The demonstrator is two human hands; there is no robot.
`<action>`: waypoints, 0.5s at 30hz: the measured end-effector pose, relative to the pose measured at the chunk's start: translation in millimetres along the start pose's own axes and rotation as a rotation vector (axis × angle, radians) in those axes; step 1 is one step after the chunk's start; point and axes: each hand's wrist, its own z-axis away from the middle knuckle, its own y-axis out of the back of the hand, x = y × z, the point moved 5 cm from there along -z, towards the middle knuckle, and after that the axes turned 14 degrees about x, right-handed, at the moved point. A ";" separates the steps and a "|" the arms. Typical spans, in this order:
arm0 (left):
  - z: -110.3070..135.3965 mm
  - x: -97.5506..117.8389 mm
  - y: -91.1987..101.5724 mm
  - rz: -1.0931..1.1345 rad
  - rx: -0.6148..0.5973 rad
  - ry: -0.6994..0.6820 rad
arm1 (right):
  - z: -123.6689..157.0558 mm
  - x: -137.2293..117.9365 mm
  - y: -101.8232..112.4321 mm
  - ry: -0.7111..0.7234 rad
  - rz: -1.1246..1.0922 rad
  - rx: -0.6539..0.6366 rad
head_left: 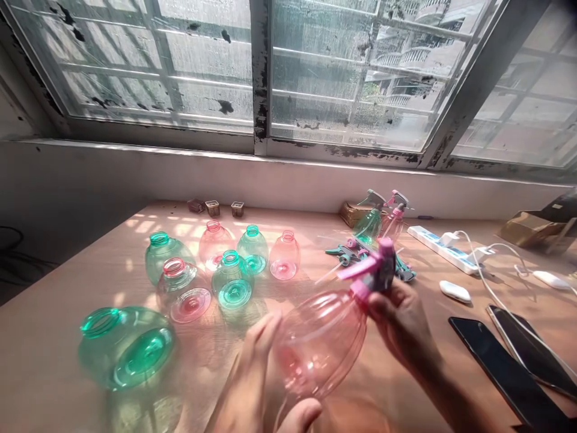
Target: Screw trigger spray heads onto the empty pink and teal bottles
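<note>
A clear pink spray bottle [320, 343] is tilted above the table, its pink and dark grey trigger head [376, 270] seated at the neck. My left hand [256, 373] cups the lower body, fingers along its left side and thumb beneath. With its fingers closed at the collar, my right hand [401, 319] grips the neck just under the trigger head. Left of my hands stand several open-necked bottles, among them a large green bottle [126, 349], a pink bottle [183, 291] and a smaller green bottle [233, 279]. Loose trigger heads [349, 252] lie behind the held bottle.
Two bottles with spray heads [369, 222] stand near the wall by a brown box [354, 213]. On the right lie a power strip [444, 249], a white case [455, 292], two phones [496, 361] and white cables. Small square pots [212, 208] sit at the back edge.
</note>
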 end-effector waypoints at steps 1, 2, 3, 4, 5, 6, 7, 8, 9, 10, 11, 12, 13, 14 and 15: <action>1.8 -3.1 -7.5 -0.065 -0.077 -0.047 | -26.8 -16.6 3.5 0.128 0.103 0.055; 4.6 -6.8 -14.9 -0.113 -0.139 -0.100 | -54.7 -31.3 3.3 0.244 0.232 0.064; 7.8 -12.1 -21.5 -0.141 -0.170 -0.135 | -82.7 -44.0 1.3 0.366 0.357 0.063; 11.5 -18.2 -28.3 -0.168 -0.194 -0.171 | -110.5 -52.6 -0.9 0.465 0.497 0.080; 15.8 -25.2 -36.2 -0.193 -0.229 -0.212 | -136.9 -57.3 -3.0 0.561 0.671 0.119; 20.8 -32.2 -44.9 -0.212 -0.277 -0.271 | -161.6 -56.9 -5.1 0.624 0.872 0.159; 25.4 -39.0 -52.6 -0.233 -0.299 -0.339 | -183.9 -52.5 -5.4 0.628 0.953 0.198; 29.5 -46.8 -60.0 -0.256 -0.326 -0.381 | -202.9 -45.1 -5.4 0.622 1.001 0.223; 32.8 -51.6 -65.2 -0.255 -0.321 -0.451 | -218.6 -35.6 -5.0 0.611 1.050 0.241; 35.7 -56.9 -70.6 -0.272 -0.357 -0.486 | -231.1 -24.6 -3.9 0.592 1.100 0.258; 37.3 -59.9 -73.8 -0.291 -0.378 -0.519 | -240.7 -13.3 -2.1 0.566 1.144 0.273; 37.1 -60.3 -74.3 -0.311 -0.377 -0.547 | -247.9 -2.1 0.0 0.536 1.181 0.283; 35.9 -58.7 -73.5 -0.331 -0.386 -0.566 | -253.1 7.9 2.7 0.505 1.211 0.299; 33.9 -55.2 -71.3 -0.346 -0.396 -0.581 | -256.7 16.7 5.6 0.470 1.236 0.313; 31.9 -51.2 -69.3 -0.364 -0.426 -0.583 | -259.0 23.9 8.4 0.438 1.254 0.326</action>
